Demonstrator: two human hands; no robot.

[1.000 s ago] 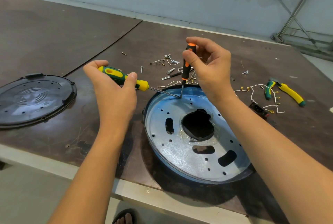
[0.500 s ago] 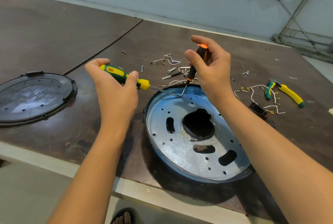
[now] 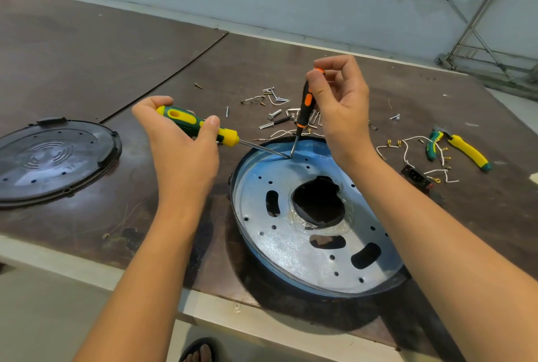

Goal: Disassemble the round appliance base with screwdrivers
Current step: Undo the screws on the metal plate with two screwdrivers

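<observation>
1. Two screwdrivers meet at one spot in the head view: the left hand (image 3: 180,152) curls round the green-and-yellow screwdriver (image 3: 227,137), held almost level, and the right hand (image 3: 343,111) pinches the top of the orange-and-black screwdriver (image 3: 304,111), held nearly upright
2. Both tips touch the round appliance base (image 3: 285,248) at about 11 o'clock, just inside its rim
3. That base lies on the brown table (image 3: 87,56) at 5 o'clock from the picture's middle, with its near rim close to the table's front edge
4. It is a shallow dish with a dark outer edge, a blue-tinted inner wall and a silvery metal floor
5. Its floor has a large irregular hole in the middle ringed by glossy clear residue, three oblong slots around that hole, and many small round holes
6. Well apart at 9 o'clock of the base lies a black round cover (image 3: 55,158), and the left forearm crosses the bare tabletop between them
7. From 12 to 1 o'clock, just beyond the rim, loose screws and bolts (image 3: 275,114) are scattered
8. At 2 o'clock lie white wires (image 3: 407,143), a black connector (image 3: 414,174) and green-and-yellow pliers (image 3: 465,149)
9. At 10 o'clock a seam runs across the tabletop, with bare board on both sides
10. At 6 o'clock, below the table's front edge, the toes of a sandalled foot (image 3: 201,353) show
</observation>
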